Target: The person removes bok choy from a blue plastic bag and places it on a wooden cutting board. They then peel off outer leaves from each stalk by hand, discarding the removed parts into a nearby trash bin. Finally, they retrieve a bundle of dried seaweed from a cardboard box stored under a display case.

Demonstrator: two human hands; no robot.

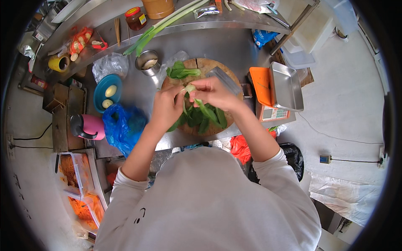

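Above a round wooden chopping board (204,64), my left hand (169,105) and my right hand (213,94) meet at the pale base of a leafy green vegetable (190,88). The fingers of both hands pinch it, and a stalk with a green leaf hangs below my right hand. Loose green leaves (204,117) lie on the near part of the board, under the hands. A small head of bok choy (182,71) rests at the board's far left. A cleaver blade (223,81) lies flat at the right, partly hidden by my right hand.
On the left are a blue bowl (100,91) with two peeled pale vegetables, a blue plastic bag (121,125) and a pink jug (94,126). A steel cup (147,62) stands behind. At right, a scale (272,113) bears an orange tray (261,84) beside a steel pan (287,86). A shelf (188,26) spans the back.
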